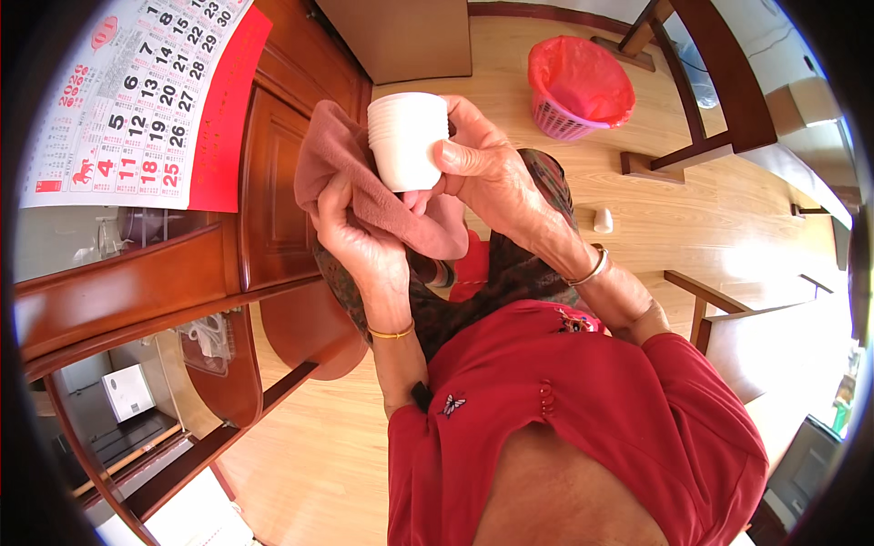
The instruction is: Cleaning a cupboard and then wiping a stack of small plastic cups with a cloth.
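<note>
My right hand [488, 167] grips a small white cup [410, 140] with fine ridges around its upper part. Its thumb lies on the near side of the cup. A brownish-pink cloth [369, 177] is bunched in my left hand [355, 235], against the cup's left and lower sides. Part of the cloth hangs below the cup, and some fingertips show just under the cup's base. Whether the cup is single or a nested stack I cannot tell.
A red-lined pink wastebasket [573, 116] stands on the wood floor beyond my right hand. A small white object, perhaps a cup [603, 220], is on the floor. At left are a wooden cabinet [276, 198] and a wall calendar [136, 116]. Dark wooden furniture legs [683, 89] stand at right.
</note>
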The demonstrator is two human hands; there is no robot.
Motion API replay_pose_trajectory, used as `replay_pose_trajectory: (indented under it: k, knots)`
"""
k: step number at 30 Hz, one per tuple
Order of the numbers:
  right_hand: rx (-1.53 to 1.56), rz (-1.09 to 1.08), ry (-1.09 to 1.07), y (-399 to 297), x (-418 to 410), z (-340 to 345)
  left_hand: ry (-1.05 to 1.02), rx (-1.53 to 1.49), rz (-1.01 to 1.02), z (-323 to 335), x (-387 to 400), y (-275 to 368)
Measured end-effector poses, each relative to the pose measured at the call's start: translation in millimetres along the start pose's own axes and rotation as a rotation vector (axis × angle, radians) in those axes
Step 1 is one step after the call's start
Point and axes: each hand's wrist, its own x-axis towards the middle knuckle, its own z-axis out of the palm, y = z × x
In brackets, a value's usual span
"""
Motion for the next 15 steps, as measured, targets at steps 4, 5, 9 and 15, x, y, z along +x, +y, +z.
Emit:
replay_pose_trajectory:
  k: [4, 5, 9, 15]
  knots:
    - [0.021, 0.053, 0.000, 3.2, 1.0, -3.9, -0.167, -0.034, -0.019, -4.3, -10.0, 6.7]
    - [0.058, 0.084, 0.011, 2.3, 1.4, -4.8, -0.168, -0.035, -0.016, -7.4, -11.1, 5.9]
    - [0.082, 0.132, 0.024, 1.1, -0.2, -8.5, -0.204, -0.190, -0.033, -9.3, -16.2, 5.0]
    - [-0.145, 0.089, 0.244, 0.7, -9.5, 18.1, -0.227, 0.258, 0.407, 9.2, -9.5, 1.0]
